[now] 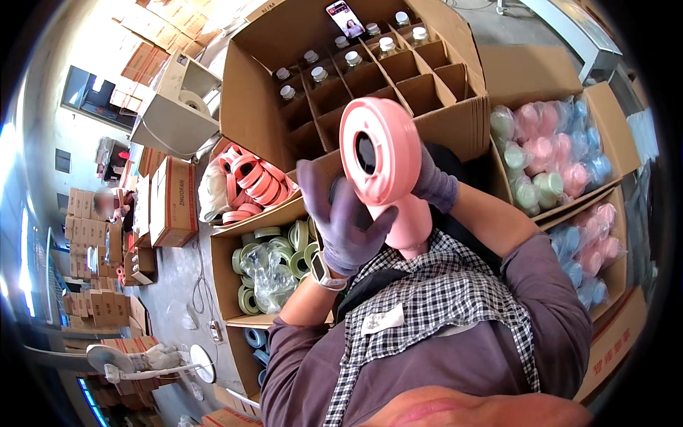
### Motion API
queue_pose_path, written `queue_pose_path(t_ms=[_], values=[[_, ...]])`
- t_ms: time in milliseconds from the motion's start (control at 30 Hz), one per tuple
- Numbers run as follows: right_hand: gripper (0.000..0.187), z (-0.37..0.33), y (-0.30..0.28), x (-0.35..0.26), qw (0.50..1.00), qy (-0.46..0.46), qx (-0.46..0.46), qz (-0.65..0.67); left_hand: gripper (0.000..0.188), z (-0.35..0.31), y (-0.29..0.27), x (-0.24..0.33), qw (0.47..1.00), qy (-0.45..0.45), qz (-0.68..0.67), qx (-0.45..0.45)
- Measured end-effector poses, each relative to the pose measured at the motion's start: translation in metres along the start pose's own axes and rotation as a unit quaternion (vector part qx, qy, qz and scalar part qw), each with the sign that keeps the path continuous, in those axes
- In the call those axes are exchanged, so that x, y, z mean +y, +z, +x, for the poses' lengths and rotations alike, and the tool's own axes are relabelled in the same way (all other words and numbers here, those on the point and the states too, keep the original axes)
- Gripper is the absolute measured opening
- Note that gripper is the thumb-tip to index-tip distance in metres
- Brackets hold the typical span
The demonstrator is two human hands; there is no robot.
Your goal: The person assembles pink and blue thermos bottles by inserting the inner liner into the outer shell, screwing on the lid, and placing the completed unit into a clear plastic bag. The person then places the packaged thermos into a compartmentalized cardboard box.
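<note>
In front of my chest is a pink plastic piece (388, 146) with a wide ring-shaped end, a dark opening in its middle and a narrower body below. My right hand (435, 181), in a purple-grey glove, is closed round its far side; most of those fingers are hidden behind it. My left hand (341, 220), gloved alike, is at its left with fingers spread and slightly blurred. The left thumb overlaps the pink body; whether it touches is unclear. Just beyond stands a divided carton (427, 96) with several white-capped clear bottles (352, 59) in its cells.
A phone (346, 19) leans at the carton's far side. To the left are pink rings (263, 186) and a box of green rings (250, 299) with clear plastic. Boxes at right hold bagged pink, green and blue pieces (548, 153). A white-grey machine (167, 107) stands far left.
</note>
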State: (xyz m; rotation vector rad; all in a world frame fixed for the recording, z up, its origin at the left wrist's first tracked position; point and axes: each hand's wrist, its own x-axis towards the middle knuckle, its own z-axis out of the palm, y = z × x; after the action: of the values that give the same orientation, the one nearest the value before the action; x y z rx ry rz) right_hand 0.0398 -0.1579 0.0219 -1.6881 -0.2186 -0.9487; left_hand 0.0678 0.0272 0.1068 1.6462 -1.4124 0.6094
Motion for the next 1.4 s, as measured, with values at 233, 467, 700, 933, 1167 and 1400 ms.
queue_pose_path(t_ms=[233, 467, 700, 933, 1167, 1400], values=[[0.066, 0.020, 0.002, -0.032, 0.994, -0.056, -0.090, -0.026, 0.095, 0.003, 0.025, 0.003, 0.981, -0.155, -0.120, -0.010], [0.042, 0.057, -0.047, 0.012, 0.917, 0.180, -0.353, -0.047, 0.061, 0.010, 0.016, -0.062, 0.985, 0.108, -0.103, -0.090], [0.044, 0.039, -0.067, 0.032, 0.985, 0.119, -0.087, 0.092, 0.073, 0.005, 0.037, -0.136, 0.878, -0.234, -0.352, -0.224], [0.049, 0.023, -0.056, 0.010, 0.980, 0.060, -0.180, 0.066, 0.065, 0.009, 0.027, -0.131, 0.891, -0.141, -0.340, -0.267], [0.057, 0.012, -0.047, 0.015, 0.984, 0.068, -0.156, 0.045, 0.068, -0.006, 0.033, -0.141, 0.905, -0.119, -0.322, -0.253], [0.062, -0.005, -0.038, 0.046, 0.974, 0.128, -0.125, 0.141, 0.069, -0.021, 0.042, -0.102, 0.950, -0.102, -0.238, -0.172]])
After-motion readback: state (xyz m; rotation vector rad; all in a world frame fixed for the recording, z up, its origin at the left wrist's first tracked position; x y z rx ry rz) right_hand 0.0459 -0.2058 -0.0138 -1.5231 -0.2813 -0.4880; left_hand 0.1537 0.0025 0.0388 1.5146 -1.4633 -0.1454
